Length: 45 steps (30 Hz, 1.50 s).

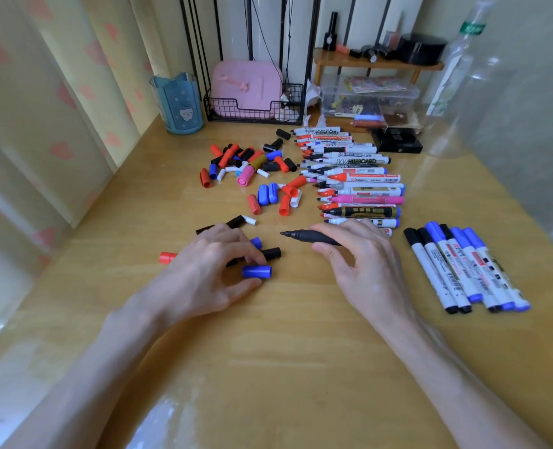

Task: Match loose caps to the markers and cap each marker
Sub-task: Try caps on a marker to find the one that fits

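left hand (210,273) pinches a short blue plastic cap (256,272) in its fingers, right hand (365,267) grips an uncapped black marker (307,236).

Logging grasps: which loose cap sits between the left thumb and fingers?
The blue cap nearest the person, pinched by the left hand; the black cap lies just beyond its fingers.

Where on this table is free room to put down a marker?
Bare wood lies on the near table side, below the left hand pinching a blue cap and the right hand holding a black marker; also left of the caps pile toward the curtain. Crowded: the uncapped markers row, the capped markers at right, the loose caps by the left hand.
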Available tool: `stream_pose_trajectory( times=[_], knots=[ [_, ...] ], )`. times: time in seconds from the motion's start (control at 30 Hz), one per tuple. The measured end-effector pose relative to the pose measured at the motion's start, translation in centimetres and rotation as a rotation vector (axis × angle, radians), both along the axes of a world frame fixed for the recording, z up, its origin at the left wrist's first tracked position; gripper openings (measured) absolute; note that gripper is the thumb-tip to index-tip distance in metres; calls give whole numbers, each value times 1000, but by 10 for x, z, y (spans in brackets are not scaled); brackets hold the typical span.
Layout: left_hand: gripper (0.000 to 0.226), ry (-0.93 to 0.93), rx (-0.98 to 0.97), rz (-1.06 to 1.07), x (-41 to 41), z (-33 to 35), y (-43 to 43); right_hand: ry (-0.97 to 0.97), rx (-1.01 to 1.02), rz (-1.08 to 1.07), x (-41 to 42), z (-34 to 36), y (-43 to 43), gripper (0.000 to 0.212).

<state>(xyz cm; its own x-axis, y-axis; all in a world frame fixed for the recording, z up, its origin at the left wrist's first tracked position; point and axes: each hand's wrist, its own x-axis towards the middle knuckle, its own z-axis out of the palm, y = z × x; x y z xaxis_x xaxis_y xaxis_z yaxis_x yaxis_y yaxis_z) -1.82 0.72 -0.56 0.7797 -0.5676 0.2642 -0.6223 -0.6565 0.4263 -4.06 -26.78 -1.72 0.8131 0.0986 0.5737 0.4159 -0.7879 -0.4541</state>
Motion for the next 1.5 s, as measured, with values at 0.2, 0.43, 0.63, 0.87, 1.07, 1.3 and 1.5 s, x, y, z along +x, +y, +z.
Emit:
stream_pose_trajectory(
  times=[0.2,0.43,0.63,0.87,1.07,1.3,1.5],
  knots=[
    [29,-6,-43,31,1,-1,-1,13,-29,-22,2,-3,1,25],
    [18,128,-285,125,8,12,-15,-4,-32,-122,3,-2,-3,28],
    [30,8,-65,389,56,12,-59,-27,-18,-222,8,2,-13,28],
    [45,-120,169,606,79,3,-101,-10,-11,-275,12,2,-21,29],
    [29,-123,59,548,61,12,-79,-37,-20,-260,10,5,-17,28],
    [9,413,-460,479,18,30,-42,-18,13,-161,8,2,-9,29],
    [12,542,-696,381,4,29,-29,-52,32,-22,1,2,2,27]
  ],
)
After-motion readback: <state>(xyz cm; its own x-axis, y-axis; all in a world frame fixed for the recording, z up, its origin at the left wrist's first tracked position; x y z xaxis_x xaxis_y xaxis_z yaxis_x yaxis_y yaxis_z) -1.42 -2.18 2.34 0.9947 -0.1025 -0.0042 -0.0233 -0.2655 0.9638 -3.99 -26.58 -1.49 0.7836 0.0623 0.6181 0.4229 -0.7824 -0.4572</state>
